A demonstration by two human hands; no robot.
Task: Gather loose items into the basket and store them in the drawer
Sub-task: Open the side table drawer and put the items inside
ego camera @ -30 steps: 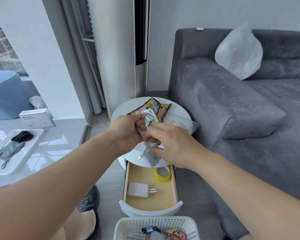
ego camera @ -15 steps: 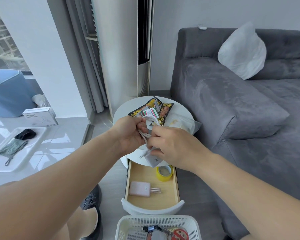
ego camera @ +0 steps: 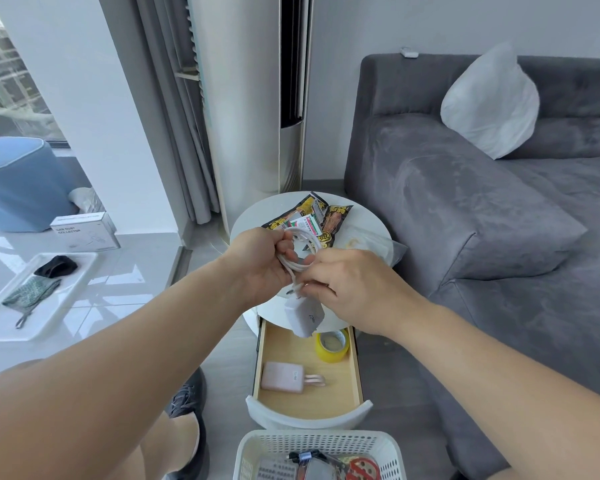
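Head view, hands: the left hand [ego camera: 257,261] is gripping a coiled white charging cable [ego camera: 300,249]; the right hand [ego camera: 352,289] is pinching the cable's lower strand, above the round white side table [ego camera: 364,220].
Charger: a white square plug block [ego camera: 304,317] is dangling from the cable over the open wooden drawer [ego camera: 307,393].
Basket: a white perforated plastic basket [ego camera: 317,445] is sitting at the bottom edge, already holding small items.
Risk: the coil is looking loose, so it could unravel, or the swinging block could slip free into the drawer.
Surroundings: black-and-yellow snack packets [ego camera: 303,214] are waiting on the table; a yellow tape roll [ego camera: 332,346] and pink power bank [ego camera: 283,375] are occupying the drawer, crowding the basket's eventual space.
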